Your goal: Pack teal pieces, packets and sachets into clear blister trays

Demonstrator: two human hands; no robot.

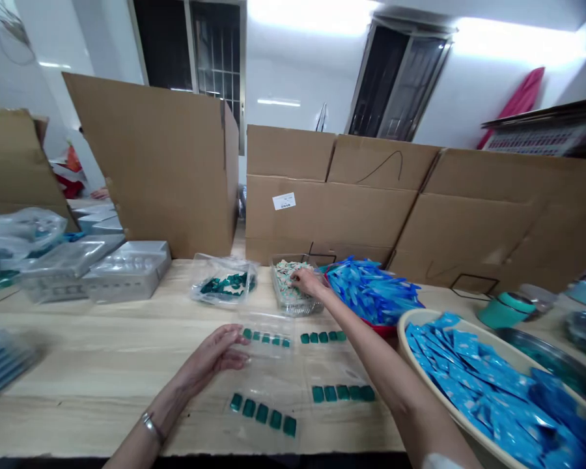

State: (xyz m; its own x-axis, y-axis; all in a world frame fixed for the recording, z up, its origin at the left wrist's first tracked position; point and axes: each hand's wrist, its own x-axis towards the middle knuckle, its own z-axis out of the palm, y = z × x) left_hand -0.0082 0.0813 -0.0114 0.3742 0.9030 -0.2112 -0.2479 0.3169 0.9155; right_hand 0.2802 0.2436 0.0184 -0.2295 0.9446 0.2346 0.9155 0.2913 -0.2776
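Left hand (209, 357) open, fingers loosely curled, gripping nothing, against clear plastic sheets (268, 384). Right hand (306, 281) at a clear tray (293, 311), fingertips (295, 277) among mixed tiles (286, 273); any hold impossible to tell. Four rows of five green tiles (330, 393) on the plastic between both arms. Bare wooden table (78, 391) at lower left; one bowl (420, 319) of blue packets (483, 391) crowding the right edge.

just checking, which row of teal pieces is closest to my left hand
The upper-left row of teal pieces, just past the left hand; the other three lie farther right or lower down.
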